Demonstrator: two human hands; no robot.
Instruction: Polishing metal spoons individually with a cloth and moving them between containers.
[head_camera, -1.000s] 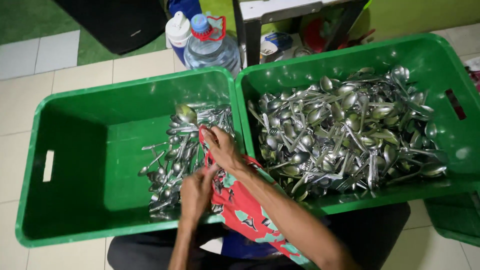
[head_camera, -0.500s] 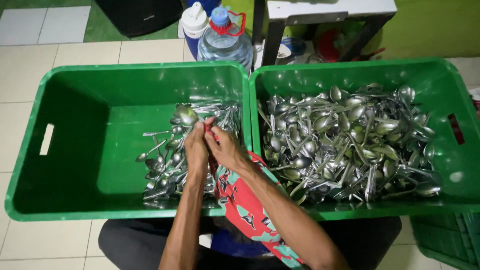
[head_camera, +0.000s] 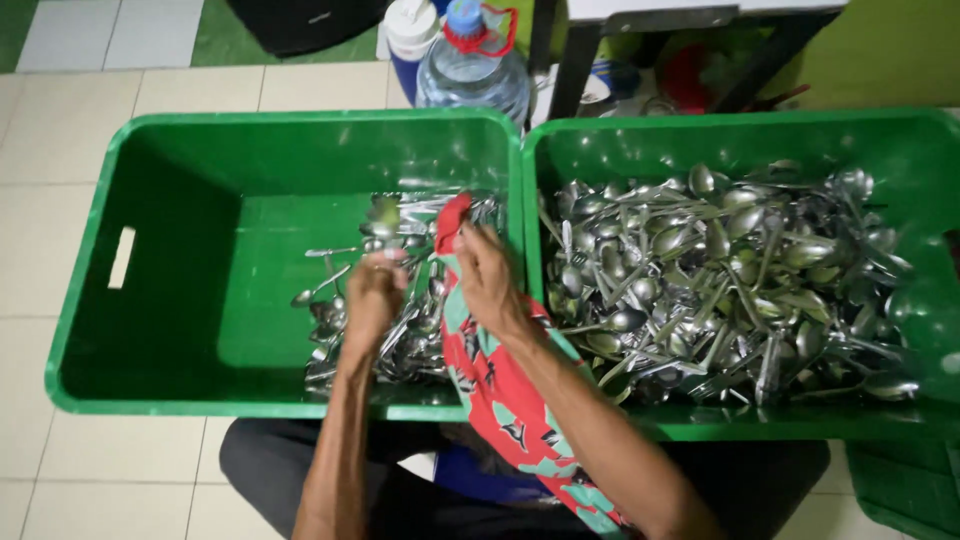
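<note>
Two green plastic crates stand side by side on my lap. The left crate (head_camera: 200, 160) holds a smaller pile of metal spoons (head_camera: 400, 345) along its right side. The right crate (head_camera: 900, 150) is heaped with spoons (head_camera: 720, 270). My left hand (head_camera: 372, 300) is over the left crate's pile, fingers closed on a spoon (head_camera: 383, 212) that points away from me. My right hand (head_camera: 487, 280) is just to its right, near the wall between the crates. It grips a red patterned cloth (head_camera: 505, 410) that drapes back over the crate rim.
A large clear water bottle (head_camera: 470, 75) with a red cap ring and a white-lidded container (head_camera: 410, 30) stand on the tiled floor behind the crates. Dark table legs (head_camera: 560, 60) rise at the back. Another green crate's corner (head_camera: 900, 490) shows at bottom right.
My hands were together at the cloth over the left crate's spoons. Now they have parted a little, the left holding a spoon apart from the cloth.
</note>
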